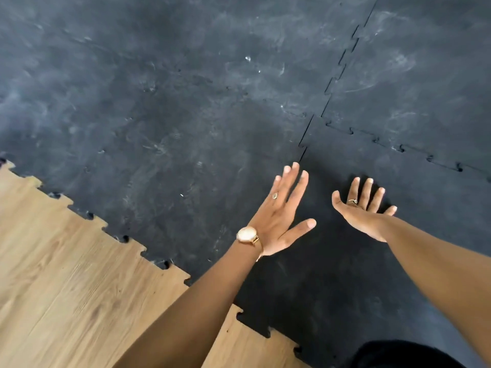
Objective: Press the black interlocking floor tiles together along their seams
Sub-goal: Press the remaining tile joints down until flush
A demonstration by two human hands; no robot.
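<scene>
Your left hand (281, 212) and right hand (362, 208) spread flat-fingered over the nearest black tile (332, 274), just short of the toothed seam (303, 152) at its far-left corner. A watch (247, 234) circles your left wrist. Wood-look flooring (66, 274) borders the tiles' left edge.

We can't tell if either hand touches the black tiles (345, 274); left arm hides their toothed near edge; tiles run off-frame.

Wood-plank floor (66, 274) at lower left, brightly lit.
</scene>
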